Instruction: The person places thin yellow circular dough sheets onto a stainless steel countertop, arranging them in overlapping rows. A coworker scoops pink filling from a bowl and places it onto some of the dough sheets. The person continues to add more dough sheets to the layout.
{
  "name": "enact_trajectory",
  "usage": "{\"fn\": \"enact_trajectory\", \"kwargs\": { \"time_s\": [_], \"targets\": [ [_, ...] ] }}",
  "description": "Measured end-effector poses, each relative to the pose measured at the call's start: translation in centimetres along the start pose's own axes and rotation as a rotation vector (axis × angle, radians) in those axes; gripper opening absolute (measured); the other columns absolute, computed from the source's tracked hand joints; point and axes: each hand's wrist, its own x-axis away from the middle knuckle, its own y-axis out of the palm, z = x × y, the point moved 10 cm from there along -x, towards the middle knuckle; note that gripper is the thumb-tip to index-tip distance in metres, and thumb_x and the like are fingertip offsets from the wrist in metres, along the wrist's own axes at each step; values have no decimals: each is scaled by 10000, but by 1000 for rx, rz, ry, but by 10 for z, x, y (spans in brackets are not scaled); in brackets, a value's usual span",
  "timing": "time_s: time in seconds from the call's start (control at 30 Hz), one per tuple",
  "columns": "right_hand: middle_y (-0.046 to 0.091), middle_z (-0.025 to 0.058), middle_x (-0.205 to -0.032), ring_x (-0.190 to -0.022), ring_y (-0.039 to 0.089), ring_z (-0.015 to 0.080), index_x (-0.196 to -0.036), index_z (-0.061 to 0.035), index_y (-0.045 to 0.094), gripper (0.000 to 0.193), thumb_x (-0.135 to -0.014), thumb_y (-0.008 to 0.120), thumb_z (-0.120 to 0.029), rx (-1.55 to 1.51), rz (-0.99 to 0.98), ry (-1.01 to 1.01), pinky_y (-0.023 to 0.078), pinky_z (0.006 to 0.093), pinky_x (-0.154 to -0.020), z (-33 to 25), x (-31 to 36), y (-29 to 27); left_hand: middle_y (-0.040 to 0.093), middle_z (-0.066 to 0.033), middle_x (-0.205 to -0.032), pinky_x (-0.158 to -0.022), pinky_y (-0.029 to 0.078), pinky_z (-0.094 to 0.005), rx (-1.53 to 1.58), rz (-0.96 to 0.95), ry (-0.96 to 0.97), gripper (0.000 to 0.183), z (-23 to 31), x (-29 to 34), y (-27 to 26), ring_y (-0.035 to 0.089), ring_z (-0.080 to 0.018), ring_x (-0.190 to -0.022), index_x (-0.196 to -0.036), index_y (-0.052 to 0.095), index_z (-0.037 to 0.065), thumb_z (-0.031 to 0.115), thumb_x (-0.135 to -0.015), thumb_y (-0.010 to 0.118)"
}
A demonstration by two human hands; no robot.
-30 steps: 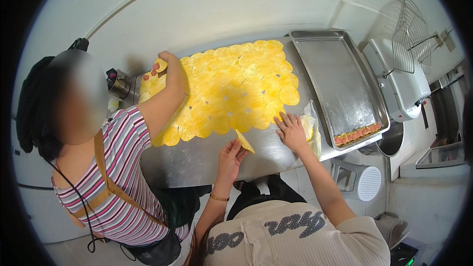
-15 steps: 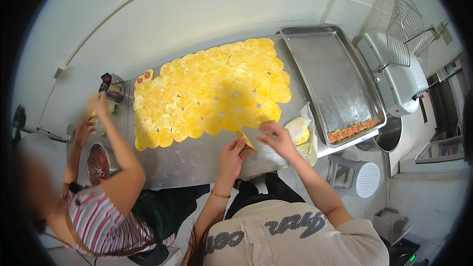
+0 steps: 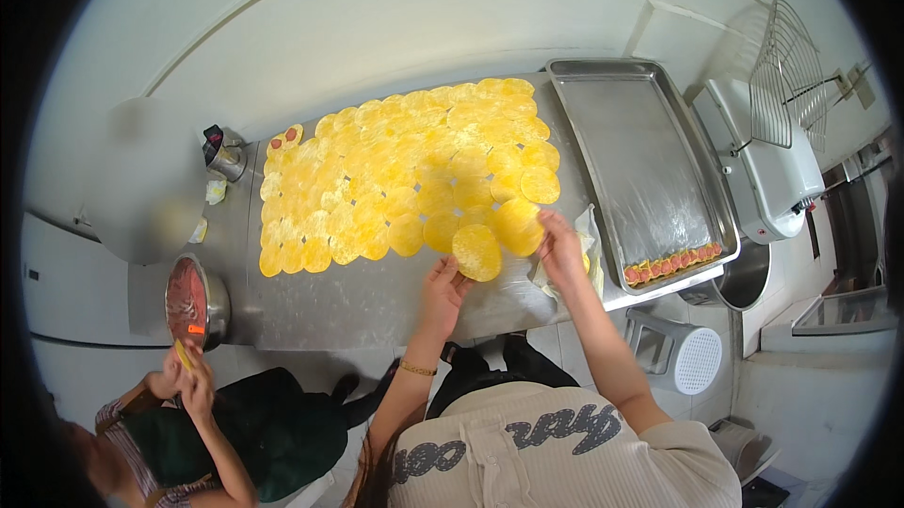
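Note:
My left hand pinches the lower left edge of a round yellow dough wrapper, tilted just off the table's near side. My right hand grips the right edge of another yellow wrapper at the near right corner of the laid-out rows. Those rows of yellow wrappers overlap into a wide sheet with small gaps. Two wrappers at its far left corner carry pink filling. Beside my right forearm lies a plastic bag with something yellow inside, partly hidden.
On the right, a large metal tray has a row of filled yellow pieces along its near end. Left, a co-worker's hands hold a yellow piece beside a steel bowl of pink filling. A grey stool stands below the tray.
The wrapper in my left hand has turned from edge-on to flat facing. My right hand has moved right and now holds a wrapper's edge. The co-worker has lowered their hands toward the bowl.

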Motion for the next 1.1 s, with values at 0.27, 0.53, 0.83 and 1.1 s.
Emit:
{"fn": "enact_trajectory", "kwargs": {
  "time_s": [0.27,0.53,0.83,1.1],
  "targets": [
    [594,112,-885,-843,607,251,-1016,-13,545,189,-862,531,-121,1300,460,-407,488,305,-696,-62,-29,-86,490,-87,-1263,-943,428,-352,63,51,19,378,15,11,-30,496,-209,-1142,-1265,411,34,250,-956,391],
    [587,177,-811,-731,604,292,-860,-19,561,98,-804,576,-99,1353,64,-674,471,352,-629,-81,51,-20,567,-77,-1124,-838,494,-310,29,302,102,302,31,29,-113,581,-174,-991,-1192,443,17,161,-928,471],
    [586,169,-845,-777,577,358,-824,0,572,54,-775,569,-22,1759,-67,-592,457,413,-689,-51,84,-26,587,-56,-1025,-682,516,-251,-211,700,404,263,179,72,-239,605,-122,-876,-1143,446,58,110,-897,524],
    [536,170,-978,-930,523,366,-904,15,535,261,-666,560,120,1789,78,-592,429,406,-803,-47,90,-41,567,-160,-1128,-821,472,-335,-833,1044,220,438,258,94,-364,578,-237,-1001,-1213,437,-3,203,-852,577]
  ]
}}
